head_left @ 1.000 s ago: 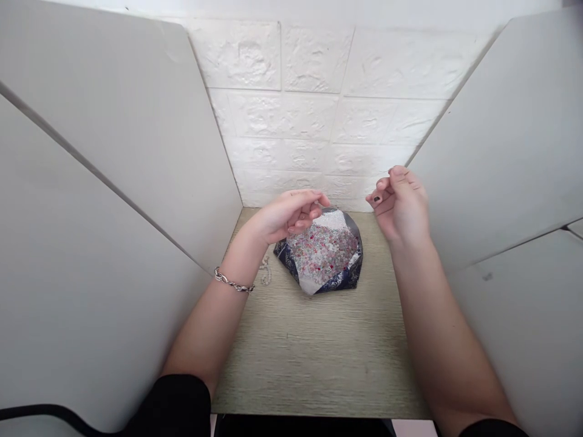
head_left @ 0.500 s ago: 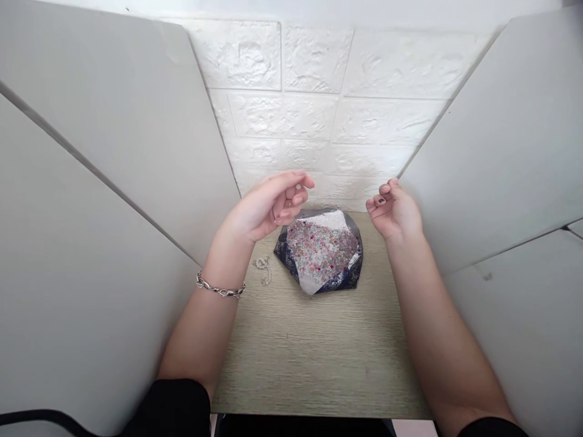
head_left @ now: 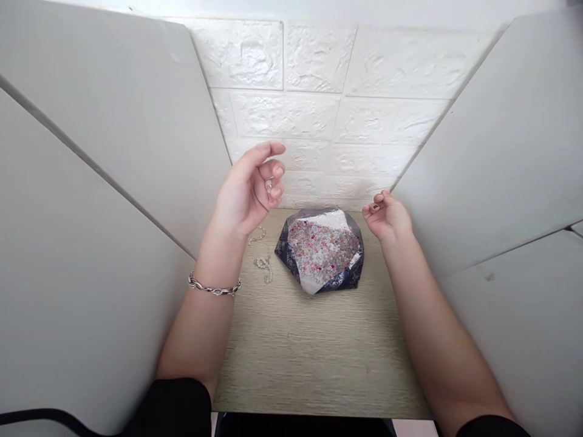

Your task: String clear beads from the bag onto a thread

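My left hand is raised at the left, above the table's back edge. Its thumb stands apart, while the other fingers curl around a few small clear beads. Across from it, my right hand is closed, thumb and fingertips pinched together; whatever is between them is too small to make out. Between and below both hands lies an opened foil bag, dark blue with a silvery inside. It holds a heap of tiny pink, red, white and clear beads.
Left of the bag, a short beaded strand lies on the wood-grain table. Another thin strand shows behind it, partly hidden by my left wrist. Grey panels flank the table, with a white brick-pattern wall behind.
My left hand has moved up and left, away from the bag, and its thumb has lifted off the fingers. My right hand has shifted slightly down and left. The second strand has come into view.
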{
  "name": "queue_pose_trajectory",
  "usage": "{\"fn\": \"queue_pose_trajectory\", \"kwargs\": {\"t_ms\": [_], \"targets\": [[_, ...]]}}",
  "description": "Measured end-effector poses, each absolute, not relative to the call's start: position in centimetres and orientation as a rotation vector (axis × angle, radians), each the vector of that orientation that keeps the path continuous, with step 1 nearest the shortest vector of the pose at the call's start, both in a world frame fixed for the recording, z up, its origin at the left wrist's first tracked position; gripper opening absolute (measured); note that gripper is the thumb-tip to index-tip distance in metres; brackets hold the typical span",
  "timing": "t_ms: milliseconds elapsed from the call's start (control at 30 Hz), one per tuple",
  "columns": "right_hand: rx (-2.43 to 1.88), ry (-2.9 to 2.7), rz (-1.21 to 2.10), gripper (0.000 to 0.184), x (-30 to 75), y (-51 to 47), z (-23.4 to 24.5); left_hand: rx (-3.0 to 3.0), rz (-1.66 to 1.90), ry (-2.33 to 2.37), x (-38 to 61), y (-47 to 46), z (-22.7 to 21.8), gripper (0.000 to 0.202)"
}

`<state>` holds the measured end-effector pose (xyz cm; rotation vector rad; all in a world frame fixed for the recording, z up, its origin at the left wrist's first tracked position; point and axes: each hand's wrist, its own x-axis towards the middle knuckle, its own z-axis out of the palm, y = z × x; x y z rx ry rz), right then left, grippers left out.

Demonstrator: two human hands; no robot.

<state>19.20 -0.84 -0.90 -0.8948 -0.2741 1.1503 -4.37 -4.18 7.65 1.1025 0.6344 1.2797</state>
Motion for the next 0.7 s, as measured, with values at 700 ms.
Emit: {"fn": "queue_pose_trajectory", "kwargs": {"t_ms": [700], "targets": [[-0.975, -0.214, 1.199, 0.020, 19.2, -0.4, -2.3, 1.288, 1.499, 0.848, -5.6, -3.8, 7.4, 0.038]]}}
